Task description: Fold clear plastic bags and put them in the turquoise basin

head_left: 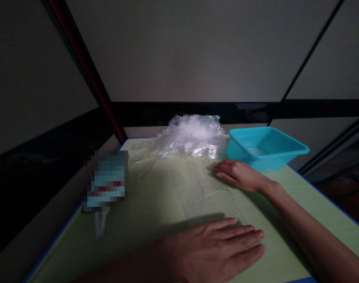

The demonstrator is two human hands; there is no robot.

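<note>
A clear, thin plastic bag [208,200] lies flat on the pale yellow-green table, its outline faint. My left hand [220,247] rests palm down over the bag's near edge, fingers stretched out and slightly apart. At the bag's far end is my right hand [241,175], palm down, its fingers extended and touching the film; its thumb is hidden. Beyond both hands sits a crumpled heap of clear plastic bags [194,135], with loose ends spreading leftward over the table.
A turquoise plastic basin [264,157] stands at the back right, just behind my right hand. On the left lies a blurred-out, bluish item [108,181] with a white strip [99,224] below it. The table [146,228] has blue edging and meets a panelled wall [194,55].
</note>
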